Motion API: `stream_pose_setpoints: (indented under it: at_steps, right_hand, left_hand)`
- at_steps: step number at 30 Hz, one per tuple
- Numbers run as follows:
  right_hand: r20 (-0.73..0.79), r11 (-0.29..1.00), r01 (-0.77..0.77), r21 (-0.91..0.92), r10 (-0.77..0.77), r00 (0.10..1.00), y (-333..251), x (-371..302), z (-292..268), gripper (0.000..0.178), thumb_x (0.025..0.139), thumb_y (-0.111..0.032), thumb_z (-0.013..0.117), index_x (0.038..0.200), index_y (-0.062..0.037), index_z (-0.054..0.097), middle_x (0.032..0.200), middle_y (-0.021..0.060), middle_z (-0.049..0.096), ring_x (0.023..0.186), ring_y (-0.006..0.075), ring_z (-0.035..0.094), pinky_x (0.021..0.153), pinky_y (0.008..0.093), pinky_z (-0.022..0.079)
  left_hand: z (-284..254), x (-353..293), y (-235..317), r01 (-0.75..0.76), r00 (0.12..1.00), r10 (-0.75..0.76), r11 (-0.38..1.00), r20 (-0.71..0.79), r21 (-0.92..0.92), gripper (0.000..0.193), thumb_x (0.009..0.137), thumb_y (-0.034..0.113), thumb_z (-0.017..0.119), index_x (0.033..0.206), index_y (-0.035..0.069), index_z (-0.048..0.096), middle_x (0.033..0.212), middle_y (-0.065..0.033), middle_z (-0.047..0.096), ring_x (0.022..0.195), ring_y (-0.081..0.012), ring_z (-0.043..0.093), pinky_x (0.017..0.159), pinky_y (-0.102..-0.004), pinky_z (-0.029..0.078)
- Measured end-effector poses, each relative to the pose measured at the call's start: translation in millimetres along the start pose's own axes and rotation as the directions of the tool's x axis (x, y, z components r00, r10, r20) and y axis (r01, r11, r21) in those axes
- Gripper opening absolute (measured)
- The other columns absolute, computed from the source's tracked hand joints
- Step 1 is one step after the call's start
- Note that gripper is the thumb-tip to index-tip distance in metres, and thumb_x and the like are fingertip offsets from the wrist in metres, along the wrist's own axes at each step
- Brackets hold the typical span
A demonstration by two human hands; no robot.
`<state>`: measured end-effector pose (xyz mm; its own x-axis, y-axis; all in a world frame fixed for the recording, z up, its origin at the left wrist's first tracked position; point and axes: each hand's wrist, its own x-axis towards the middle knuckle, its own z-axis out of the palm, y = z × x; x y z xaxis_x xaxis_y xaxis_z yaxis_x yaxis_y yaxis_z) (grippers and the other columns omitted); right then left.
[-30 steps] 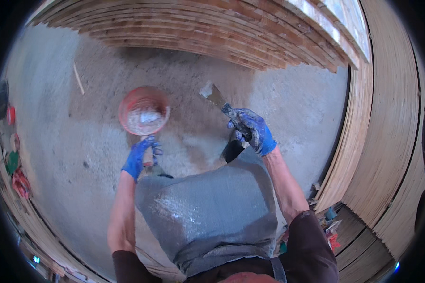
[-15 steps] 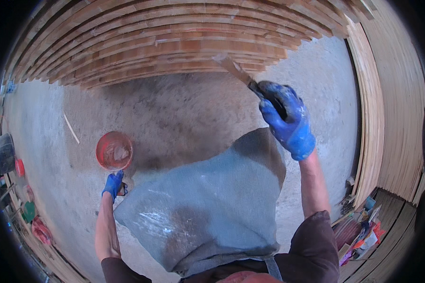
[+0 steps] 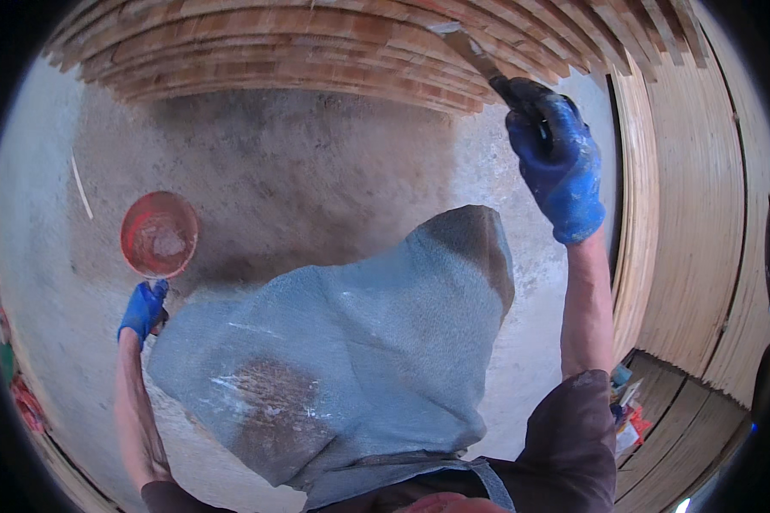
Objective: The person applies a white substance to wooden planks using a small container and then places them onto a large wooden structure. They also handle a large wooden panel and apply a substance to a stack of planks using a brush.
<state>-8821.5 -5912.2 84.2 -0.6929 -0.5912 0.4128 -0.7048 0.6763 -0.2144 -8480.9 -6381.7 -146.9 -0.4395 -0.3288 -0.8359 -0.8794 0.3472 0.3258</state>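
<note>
My right hand (image 3: 559,158), in a blue glove, is closed round the dark handle of a putty knife (image 3: 475,56). Whitish paste sits on the tip of its blade, which points up and left against the edges of the stacked boards (image 3: 334,50). At lower left my left hand (image 3: 143,309), gloved in blue too, grips a round red bucket (image 3: 131,239) at its near side. Inside the bucket lies pale paste, partly smeared up the wall. My fingers partly hide the spot where I hold it.
A paint-stained blue-grey apron (image 3: 376,342) covers my front. Tall stacks of thin wooden sheets (image 3: 684,214) stand at the right, with assorted clutter (image 3: 629,419) at their foot. A thin pale strip (image 3: 82,186) lies on the concrete floor (image 3: 43,282).
My right hand has moved farther away and to the right with the putty knife. The bucket and my left hand now appear farther left and higher, as the whole view has shifted.
</note>
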Motion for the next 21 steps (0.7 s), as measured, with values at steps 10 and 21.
stream_pose_setpoints:
  at_steps: [10,21]
  right_hand:
    - [0.022,0.998,-0.036,-0.061,0.037,0.999,-3.1,6.0,7.4,0.030,0.085,-0.009,0.069,0.115,-0.0077,0.065,0.099,0.0128,0.067,0.090,0.0268,0.067,0.077,0.0337,0.053]
    - [-0.024,0.979,0.032,-0.201,-0.038,0.999,16.6,21.6,37.4,0.029,0.089,-0.018,0.061,0.117,-0.0143,0.065,0.105,0.0152,0.067,0.094,0.0322,0.065,0.078,0.0396,0.053]
  left_hand:
    - [0.3,-0.2,-4.7,0.012,0.996,-0.010,1.000,-0.088,0.019,0.058,0.093,0.050,0.049,0.100,-0.008,0.049,0.071,-0.0208,0.061,0.052,-0.0278,0.062,0.037,-0.0380,0.047]
    - [4.5,10.7,-32.2,-0.150,0.974,0.187,0.956,-0.129,0.252,0.063,0.093,0.050,0.048,0.104,-0.011,0.055,0.090,-0.0300,0.063,0.086,-0.0383,0.065,0.077,-0.0442,0.048]
